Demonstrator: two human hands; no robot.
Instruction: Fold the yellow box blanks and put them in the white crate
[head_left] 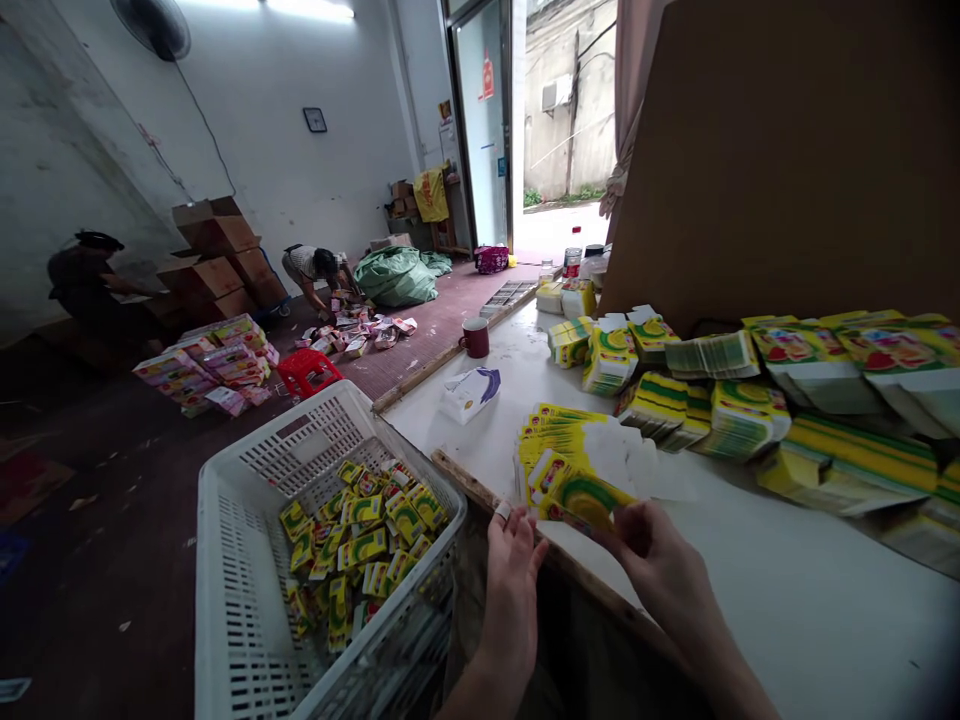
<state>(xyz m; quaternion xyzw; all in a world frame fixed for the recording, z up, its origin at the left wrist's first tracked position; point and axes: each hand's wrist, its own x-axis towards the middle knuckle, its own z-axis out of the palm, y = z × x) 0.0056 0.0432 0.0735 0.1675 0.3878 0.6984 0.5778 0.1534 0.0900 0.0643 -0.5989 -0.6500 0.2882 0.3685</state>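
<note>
My right hand (664,565) pinches the near right end of a small yellow-and-green carton (589,497), which is tilted above the table edge. Close to the carton's left end is my left hand (514,570), palm turned up and fingers stretched out; nothing shows in its grip. Something white wraps one of its fingertips. Behind the carton, a fanned stack of flat yellow-and-white cartons (555,435) lies on the white table (750,540). Below and left of my hands, a white plastic crate (232,560) holds many small filled-out yellow cartons (364,550) in a loose heap.
Bundles of flat cartons (742,410) line the table's right side before a brown board (787,150). A tissue pack (471,393) and a dark red mug (475,338) stand near the wooden edge. A red stool (307,372) is behind the crate. Two people work farther back.
</note>
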